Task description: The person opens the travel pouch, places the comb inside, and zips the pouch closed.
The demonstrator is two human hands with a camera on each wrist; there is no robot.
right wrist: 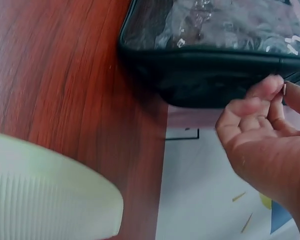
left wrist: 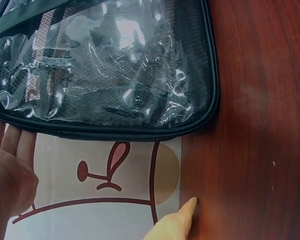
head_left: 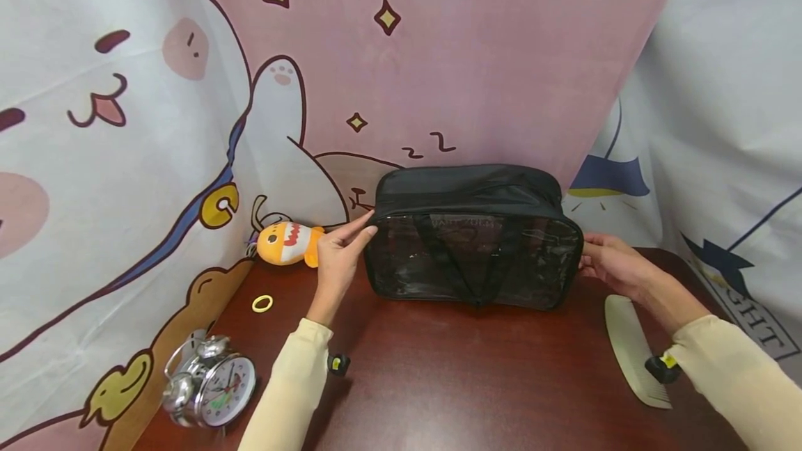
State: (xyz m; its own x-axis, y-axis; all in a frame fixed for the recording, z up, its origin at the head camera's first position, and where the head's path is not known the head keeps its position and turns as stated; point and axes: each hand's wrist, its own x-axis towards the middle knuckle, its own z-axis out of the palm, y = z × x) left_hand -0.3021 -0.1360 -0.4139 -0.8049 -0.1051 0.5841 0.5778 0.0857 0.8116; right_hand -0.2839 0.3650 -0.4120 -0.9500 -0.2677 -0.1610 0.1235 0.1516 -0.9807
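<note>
A black toiletry bag [head_left: 470, 239] with clear plastic sides and dark strap handles stands upright at the back of the table. My left hand [head_left: 341, 249] holds its upper left corner, thumb on the front and fingers behind the edge; the left wrist view shows those fingers [left wrist: 11, 142] partly hidden by the rim. At the bag's right end, my right hand [head_left: 617, 263] has its fingers curled in. Close up, the thumb and fingertips of the right hand [right wrist: 262, 125] pinch together right at the bag's dark side seam; what small part they pinch, I cannot tell.
A pale green comb [head_left: 633, 350] lies on the brown table [head_left: 438, 381] by the right forearm. To the left are an orange shark-like toy [head_left: 285, 243], a yellow ring [head_left: 262, 303] and a silver twin-bell alarm clock [head_left: 216, 388]. A printed cloth [head_left: 476, 54] hangs right behind the bag.
</note>
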